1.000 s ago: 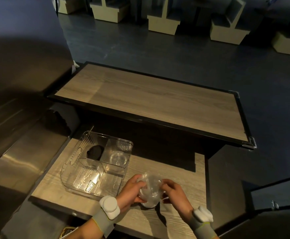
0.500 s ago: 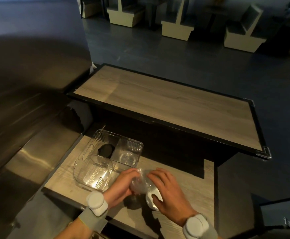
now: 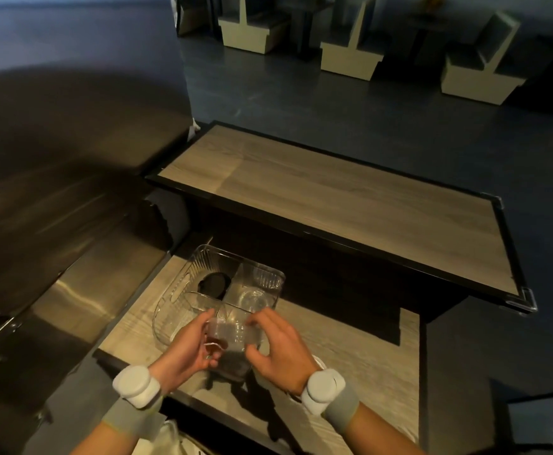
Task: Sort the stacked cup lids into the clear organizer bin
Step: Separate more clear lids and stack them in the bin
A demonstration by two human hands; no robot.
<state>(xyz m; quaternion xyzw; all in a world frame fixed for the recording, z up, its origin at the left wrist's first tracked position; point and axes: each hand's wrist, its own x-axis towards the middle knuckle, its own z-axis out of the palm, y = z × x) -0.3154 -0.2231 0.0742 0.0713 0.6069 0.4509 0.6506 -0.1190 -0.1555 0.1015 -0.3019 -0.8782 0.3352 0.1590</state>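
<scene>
On the near wooden bench point(image 3: 350, 353), a person holds a small stack of clear cup lids point(image 3: 232, 333) between two bare hands, just above the near right corner of a clear organizer bin point(image 3: 183, 290). The left hand point(image 3: 186, 349) grips the stack from the left, its fingers point(image 3: 214, 354) curled and clamped on the plastic. The right hand point(image 3: 276, 346) grips from the right, fingers closed over the top edge. Both wrists wear pale bands with white puck-shaped devices.

The bin sits on the left part of the bench, split into compartments. A dark round object point(image 3: 214, 284) lies in the far left compartment, and a clear lid point(image 3: 252, 297) appears to lie in the far right one. The near compartments look bare, though glare makes this hard to judge.

The step in hand seems to be peeling one lid off the stack. It would go best with one hand steadying the stack while the other thumbs a single rim free, since thin nested plastic likely sticks and could come away in pairs.

Beyond the bench stands a longer, higher table point(image 3: 350, 198) with a dark frame, well apart from the hands. A metal surface point(image 3: 81, 290) runs along the left. Nothing blocks the short path from hands to bin except the bin's own near wall.
</scene>
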